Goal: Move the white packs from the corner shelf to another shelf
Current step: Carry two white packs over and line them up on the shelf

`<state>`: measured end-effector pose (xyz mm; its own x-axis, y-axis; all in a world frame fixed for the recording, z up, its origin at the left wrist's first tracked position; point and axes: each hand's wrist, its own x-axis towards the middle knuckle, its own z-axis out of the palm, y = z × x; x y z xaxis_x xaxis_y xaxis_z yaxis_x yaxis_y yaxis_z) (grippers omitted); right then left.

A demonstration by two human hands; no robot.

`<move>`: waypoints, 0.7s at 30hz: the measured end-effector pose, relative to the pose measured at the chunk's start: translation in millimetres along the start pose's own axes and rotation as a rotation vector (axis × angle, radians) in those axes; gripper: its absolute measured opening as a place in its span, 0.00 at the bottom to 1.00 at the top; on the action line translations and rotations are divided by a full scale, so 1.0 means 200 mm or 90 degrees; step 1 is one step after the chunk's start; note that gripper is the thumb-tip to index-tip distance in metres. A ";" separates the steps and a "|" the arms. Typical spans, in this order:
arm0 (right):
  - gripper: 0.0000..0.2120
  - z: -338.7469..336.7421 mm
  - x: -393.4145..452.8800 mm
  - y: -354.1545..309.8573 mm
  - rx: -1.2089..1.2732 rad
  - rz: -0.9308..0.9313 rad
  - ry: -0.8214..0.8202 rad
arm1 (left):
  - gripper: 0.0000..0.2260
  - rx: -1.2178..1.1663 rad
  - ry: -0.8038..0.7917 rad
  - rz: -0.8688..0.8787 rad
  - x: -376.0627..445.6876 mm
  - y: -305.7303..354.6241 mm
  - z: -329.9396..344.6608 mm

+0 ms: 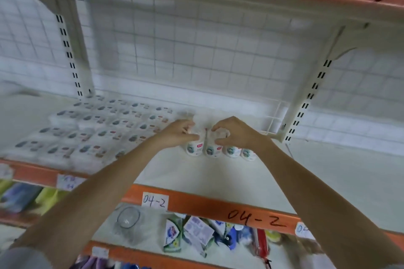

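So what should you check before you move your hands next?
1. Left hand grip on the white packs: ok, fingers curl over the top.
2. Right hand grip on the same packs: ok.
3. Packs sitting on the shelf or lifted: cannot tell, blurred.
4. Bare shelf space in front of them: ok.
5. Clear of the stacked packs to the left: ok, a gap shows.

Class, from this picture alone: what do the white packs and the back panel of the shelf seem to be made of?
White packs: probably soft plastic film, glossy, with printed labels; blur leaves it open.
Back panel: seemingly white-painted metal wire, an open grid with wall tiles showing through.
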<state>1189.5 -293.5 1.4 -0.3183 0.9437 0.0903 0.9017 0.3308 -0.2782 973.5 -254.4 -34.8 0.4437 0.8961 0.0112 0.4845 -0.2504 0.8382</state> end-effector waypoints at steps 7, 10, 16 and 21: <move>0.16 0.01 0.02 0.02 0.078 0.021 -0.021 | 0.23 0.002 0.036 -0.005 0.04 -0.01 0.02; 0.15 0.01 0.03 0.04 0.077 0.032 -0.005 | 0.22 0.010 0.043 -0.002 0.07 0.00 0.03; 0.16 0.03 0.03 0.07 0.082 0.049 0.033 | 0.22 -0.016 0.072 0.000 0.09 0.00 0.05; 0.15 0.05 0.04 0.08 0.071 0.048 0.040 | 0.20 -0.012 0.072 0.010 0.10 0.00 0.04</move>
<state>1197.8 -280.2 -11.7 -0.2291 0.9655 0.1239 0.8834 0.2596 -0.3901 989.4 -240.0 -38.7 0.3628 0.9281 0.0842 0.4634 -0.2581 0.8477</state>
